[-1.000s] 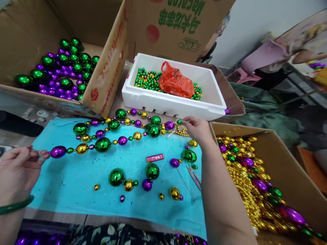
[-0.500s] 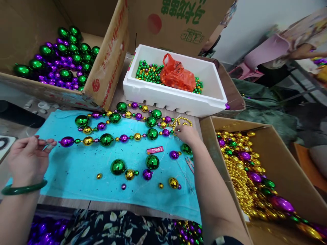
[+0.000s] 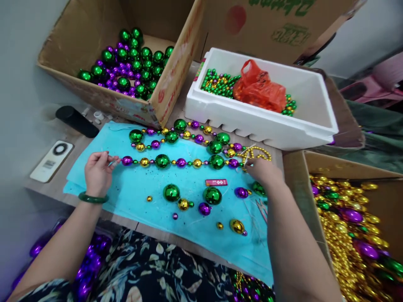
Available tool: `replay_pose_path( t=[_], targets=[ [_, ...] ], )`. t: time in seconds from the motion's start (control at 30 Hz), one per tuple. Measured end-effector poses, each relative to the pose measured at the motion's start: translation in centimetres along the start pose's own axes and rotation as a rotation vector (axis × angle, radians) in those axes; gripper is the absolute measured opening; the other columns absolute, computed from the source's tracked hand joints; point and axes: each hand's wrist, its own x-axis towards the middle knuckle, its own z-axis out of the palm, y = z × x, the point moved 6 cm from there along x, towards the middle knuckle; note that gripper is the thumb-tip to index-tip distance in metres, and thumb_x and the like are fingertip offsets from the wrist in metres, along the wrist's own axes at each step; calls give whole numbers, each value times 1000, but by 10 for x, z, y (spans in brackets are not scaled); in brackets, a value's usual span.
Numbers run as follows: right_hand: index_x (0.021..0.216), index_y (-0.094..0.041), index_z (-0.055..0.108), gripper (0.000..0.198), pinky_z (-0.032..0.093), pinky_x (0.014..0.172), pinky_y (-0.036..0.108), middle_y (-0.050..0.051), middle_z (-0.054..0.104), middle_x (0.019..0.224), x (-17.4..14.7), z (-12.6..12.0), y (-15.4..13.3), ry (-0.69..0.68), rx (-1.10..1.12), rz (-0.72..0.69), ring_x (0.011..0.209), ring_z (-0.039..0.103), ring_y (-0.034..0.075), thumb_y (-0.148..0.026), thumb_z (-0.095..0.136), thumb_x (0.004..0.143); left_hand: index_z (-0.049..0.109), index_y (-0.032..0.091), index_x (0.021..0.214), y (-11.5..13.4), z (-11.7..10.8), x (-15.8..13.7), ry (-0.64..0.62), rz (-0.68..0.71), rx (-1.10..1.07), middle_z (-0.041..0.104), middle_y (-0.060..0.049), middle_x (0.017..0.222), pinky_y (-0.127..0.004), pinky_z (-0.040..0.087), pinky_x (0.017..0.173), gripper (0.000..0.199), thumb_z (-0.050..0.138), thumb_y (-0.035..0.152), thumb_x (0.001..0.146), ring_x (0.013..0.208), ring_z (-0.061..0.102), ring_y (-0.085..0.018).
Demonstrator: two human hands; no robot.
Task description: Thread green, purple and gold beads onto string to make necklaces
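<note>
A bead garland (image 3: 181, 162) of green, gold and purple balls runs nearly straight between my two hands above the blue cloth (image 3: 132, 193). My left hand (image 3: 100, 170) pinches its left end, just beyond a purple ball (image 3: 127, 160). At the other end my right hand (image 3: 264, 170) closes on the garland beside some small gold beads (image 3: 262, 152); its fingertips are partly hidden. More of the garland lies looped behind the straight run. Nearer me rest loose balls, among them a green one (image 3: 171, 192), a purple one (image 3: 204, 208) and a gold one (image 3: 237, 226).
Behind the cloth stand a cardboard box (image 3: 176, 79) of green and purple balls and a white foam box (image 3: 258, 126) with a red plastic bag (image 3: 260, 90). Another carton (image 3: 315, 218) at right holds gold beads. A phone (image 3: 52, 161) and black cylinder (image 3: 77, 121) lie left; scissors (image 3: 262, 209) lie right.
My view has shifted left, so the scene sits further right in the picture. Both hands still hold the garland stretched between them.
</note>
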Motion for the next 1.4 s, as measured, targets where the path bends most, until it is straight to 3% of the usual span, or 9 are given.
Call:
replay_pose_path(
  t=[0.2, 0.3, 0.37, 0.5, 0.63, 0.93, 1.4],
  targets=[
    [104, -23, 71, 31, 48, 69, 38, 13, 71, 94, -25, -24, -12, 83, 101, -5, 90, 65, 33, -39, 58, 81, 54, 16, 78, -5, -3, -4, -32, -38, -6, 55, 3, 59, -30, 54, 68, 30, 77, 33, 67, 67, 65, -15],
    [107, -26, 69, 31, 48, 69, 35, 9, 72, 87, -51, -31, -52, 89, 182, -143, 84, 66, 28, -40, 56, 83, 54, 16, 79, -6, -4, -5, -37, -51, -14, 56, 3, 60, -31, 54, 69, 28, 75, 32, 69, 68, 65, -15],
    [113, -27, 67, 33, 48, 70, 33, 7, 72, 87, -70, -24, -87, 4, 190, -247, 84, 66, 25, -38, 54, 85, 55, 16, 79, -7, -6, -6, -38, -58, -21, 56, 3, 60, -31, 54, 68, 27, 74, 31, 70, 68, 65, -15],
    [130, -29, 57, 43, 47, 79, 34, 9, 71, 107, -96, -1, -151, -118, 104, -425, 100, 64, 26, -34, 48, 89, 56, 17, 79, -10, -8, -7, -48, -75, -48, 57, 2, 61, -31, 55, 67, 25, 74, 30, 70, 70, 66, -16],
    [136, -29, 51, 47, 48, 83, 37, 11, 66, 119, -101, 12, -183, -130, 82, -498, 108, 62, 28, -32, 44, 89, 56, 16, 79, -11, -9, -9, -58, -91, -63, 58, 2, 61, -32, 55, 67, 26, 75, 31, 69, 70, 66, -17],
    [132, -31, 55, 44, 48, 86, 35, 9, 65, 120, -93, 20, -207, -130, 100, -528, 110, 61, 26, -31, 44, 89, 58, 16, 78, -14, -12, -11, -50, -120, -104, 61, 2, 61, -31, 55, 65, 30, 78, 32, 64, 69, 66, -17],
    [139, -27, 48, 49, 46, 87, 40, 14, 64, 120, -74, 27, -214, -143, 54, -480, 111, 60, 31, -35, 41, 91, 56, 15, 78, -19, -15, -10, -43, -165, -119, 60, 2, 62, -30, 55, 67, 33, 78, 36, 65, 70, 66, -16]
  ],
)
